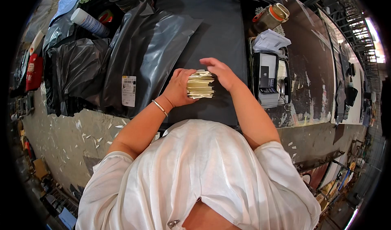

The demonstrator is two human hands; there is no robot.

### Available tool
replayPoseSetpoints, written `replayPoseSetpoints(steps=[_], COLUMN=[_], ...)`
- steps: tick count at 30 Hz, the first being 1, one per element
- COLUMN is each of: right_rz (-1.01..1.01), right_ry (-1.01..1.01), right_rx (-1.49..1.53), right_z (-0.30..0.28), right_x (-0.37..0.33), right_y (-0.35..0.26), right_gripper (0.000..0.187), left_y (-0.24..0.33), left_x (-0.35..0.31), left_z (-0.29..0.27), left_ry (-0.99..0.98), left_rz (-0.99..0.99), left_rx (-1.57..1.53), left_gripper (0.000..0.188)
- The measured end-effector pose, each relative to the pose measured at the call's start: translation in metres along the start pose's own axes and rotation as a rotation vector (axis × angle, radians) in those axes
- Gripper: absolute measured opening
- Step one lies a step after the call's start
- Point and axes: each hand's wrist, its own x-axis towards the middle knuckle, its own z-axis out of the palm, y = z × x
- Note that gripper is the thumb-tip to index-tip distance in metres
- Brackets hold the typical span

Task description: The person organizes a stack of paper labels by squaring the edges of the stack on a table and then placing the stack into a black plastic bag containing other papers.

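Note:
A thick bundle of cream-coloured paper pieces [200, 85], layered with uneven edges, sits over the dark work surface just in front of my body. My left hand [180, 87] is closed round its left side, with the thumb along the near edge. At the far right corner of the bundle is my right hand [220, 72], its fingers stretched out and apart. Whether its fingertips touch the paper I cannot tell. A dark grey sheet [218, 30] lies flat beneath both hands.
Black plastic wrapping [142, 51] with a white label [129, 90] covers the left side. A spray can [90, 22] lies far left. To the right stand an open box of cards [268, 79], folded papers [271, 41] and a jar [271, 17] with an orange band.

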Motion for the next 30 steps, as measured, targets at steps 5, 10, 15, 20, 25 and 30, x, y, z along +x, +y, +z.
replayPoseSetpoints(steps=[5, 10, 15, 20, 25, 30], right_rz=[-0.469, -0.172, -0.042, 0.040, -0.073, -0.007], right_ry=[0.078, 0.120, 0.210, 0.367, 0.353, 0.268], right_rx=[-0.780, -0.783, 0.071, 0.405, 0.409, 0.080], right_z=[0.019, 0.021, -0.016, -0.023, -0.005, -0.007], right_x=[-0.029, -0.021, -0.020, -0.028, -0.035, -0.026], right_y=[-0.015, -0.032, 0.000, 0.042, 0.042, 0.045], right_gripper=[0.045, 0.024, 0.021, 0.023, 0.022, 0.030], left_y=[0.000, -0.001, 0.001, 0.001, 0.003, 0.005], left_x=[0.000, -0.004, -0.006, -0.004, -0.005, -0.005], left_z=[0.000, 0.000, 0.005, 0.006, 0.004, 0.006], left_ry=[-0.005, 0.032, 0.056, 0.091, 0.077, 0.088], left_rz=[0.025, 0.061, 0.050, 0.110, 0.118, 0.103], left_rx=[-0.017, 0.006, -0.037, -0.075, -0.061, -0.083], left_gripper=[0.102, 0.114, 0.122, 0.114, 0.101, 0.090])
